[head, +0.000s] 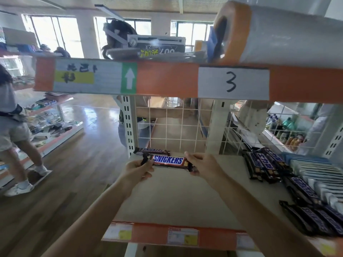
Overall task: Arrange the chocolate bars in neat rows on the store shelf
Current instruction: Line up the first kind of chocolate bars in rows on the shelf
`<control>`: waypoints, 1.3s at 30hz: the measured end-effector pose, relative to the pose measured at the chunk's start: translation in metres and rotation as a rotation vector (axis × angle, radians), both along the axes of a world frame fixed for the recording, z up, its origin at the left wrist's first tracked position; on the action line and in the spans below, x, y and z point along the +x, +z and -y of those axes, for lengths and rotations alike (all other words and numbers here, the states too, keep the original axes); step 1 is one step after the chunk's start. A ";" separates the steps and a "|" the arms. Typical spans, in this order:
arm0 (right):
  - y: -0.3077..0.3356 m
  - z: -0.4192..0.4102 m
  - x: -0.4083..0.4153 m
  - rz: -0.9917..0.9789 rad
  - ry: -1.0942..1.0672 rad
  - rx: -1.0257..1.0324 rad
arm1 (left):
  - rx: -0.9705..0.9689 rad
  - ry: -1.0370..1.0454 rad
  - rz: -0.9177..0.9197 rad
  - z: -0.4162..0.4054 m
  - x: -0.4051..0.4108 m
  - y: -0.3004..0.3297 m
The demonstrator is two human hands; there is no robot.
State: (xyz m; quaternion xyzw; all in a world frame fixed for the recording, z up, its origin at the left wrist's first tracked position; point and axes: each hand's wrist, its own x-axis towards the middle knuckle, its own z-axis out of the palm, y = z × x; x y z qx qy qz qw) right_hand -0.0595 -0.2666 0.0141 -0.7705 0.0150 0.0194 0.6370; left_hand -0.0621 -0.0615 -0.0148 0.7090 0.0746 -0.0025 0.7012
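Observation:
I hold a brown Snickers bar (168,161) level and crosswise just above the beige shelf (178,197). My left hand (138,170) pinches its left end and my right hand (203,166) pinches its right end. Behind it, one Snickers bar (151,150) lies flat at the shelf's back left corner, parallel to the held bar. At the right of the shelf, several more Snickers bars lie in loose heaps: a far heap (265,165), a single bar (301,190) and a near heap (315,219).
Blue-and-white flat packs (319,175) stand in a row at the shelf's right edge. A white wire grid (172,125) backs the shelf. The orange upper shelf beam (167,78) hangs overhead. A person (16,130) walks in the aisle at left; another stands behind the grid.

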 end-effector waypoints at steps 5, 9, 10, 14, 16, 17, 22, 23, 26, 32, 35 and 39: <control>-0.010 -0.025 0.006 -0.099 -0.007 0.071 | 0.047 -0.013 -0.065 -0.030 0.009 -0.010; -0.020 -0.044 0.019 -0.158 -0.054 0.092 | 0.093 0.032 -0.003 -0.050 0.020 -0.021; -0.023 -0.049 0.023 -0.169 -0.062 0.099 | 0.103 0.041 0.015 -0.054 0.024 -0.022; -0.034 -0.063 0.040 -0.199 -0.132 0.069 | 0.202 0.046 0.090 -0.069 0.042 -0.031; -0.038 -0.067 0.048 -0.195 -0.163 0.048 | 0.269 0.042 0.097 -0.073 0.053 -0.037; -0.040 -0.069 0.051 -0.185 -0.177 0.026 | 0.300 0.042 0.082 -0.073 0.057 -0.041; -0.050 -0.075 0.067 -0.132 -0.224 -0.152 | 0.400 0.059 0.091 -0.071 0.076 -0.050; -0.052 -0.075 0.070 -0.112 -0.215 -0.195 | 0.422 0.055 0.100 -0.072 0.078 -0.051; -0.057 -0.074 0.075 -0.039 -0.187 -0.321 | 0.534 0.049 0.112 -0.070 0.082 -0.051; -0.060 -0.071 0.080 0.062 -0.055 -0.482 | 0.742 0.045 0.160 -0.070 0.090 -0.050; -0.063 -0.070 0.083 0.121 -0.015 -0.575 | 0.739 0.055 0.170 -0.069 0.094 -0.050; -0.066 -0.071 0.087 0.135 -0.028 -0.628 | 0.751 0.068 0.164 -0.070 0.100 -0.054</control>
